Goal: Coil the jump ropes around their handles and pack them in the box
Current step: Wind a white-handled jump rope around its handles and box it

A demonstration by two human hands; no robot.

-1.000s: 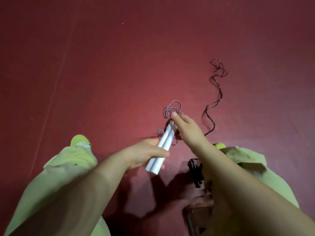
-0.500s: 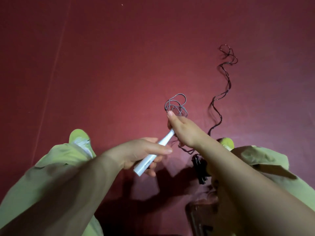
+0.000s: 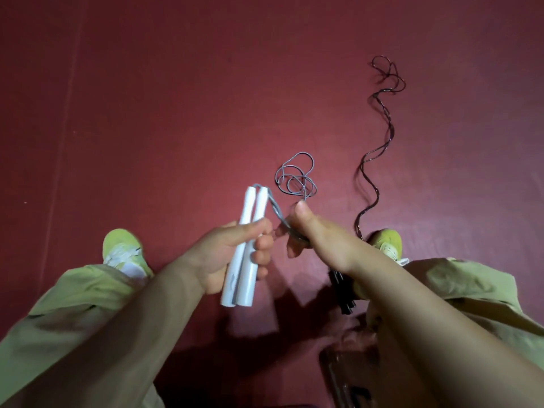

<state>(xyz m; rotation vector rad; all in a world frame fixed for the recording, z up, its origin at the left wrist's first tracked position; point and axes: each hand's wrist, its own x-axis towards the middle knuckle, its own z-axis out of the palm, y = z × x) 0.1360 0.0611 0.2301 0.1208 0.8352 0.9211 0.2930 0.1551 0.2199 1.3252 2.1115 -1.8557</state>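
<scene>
**Grey rope held loose, ready to wind**

Nearest to the camera, low at the right edge, stands a dark shape that may be the box point(image 3: 347, 375); it is too dim to say. A little further, the left hand point(image 3: 226, 257) holds the two white handles point(image 3: 245, 251) side by side, with its fingers point(image 3: 262, 254) closed around their middle and the tops pointing up and away. Just beside it, the right hand point(image 3: 318, 234) pinches the grey rope point(image 3: 297, 178) between thumb and fingers, close to where the rope leaves the handle tops. Beyond the thumb the rope stands in a loose bunch of thin, springy loops above the floor point(image 3: 176, 113).

The risk is probably in these loops. They cross each other, so if the right hand pulls them tight while winding, they may knot. If the pinch becomes weak, the stiff rope may spring open again.

Behind the right arm lie the black handles point(image 3: 343, 293) on the floor, partly hidden. Their dark rope point(image 3: 379, 136) runs far away in waves and ends in a small tangle, not yet coiled.
</scene>
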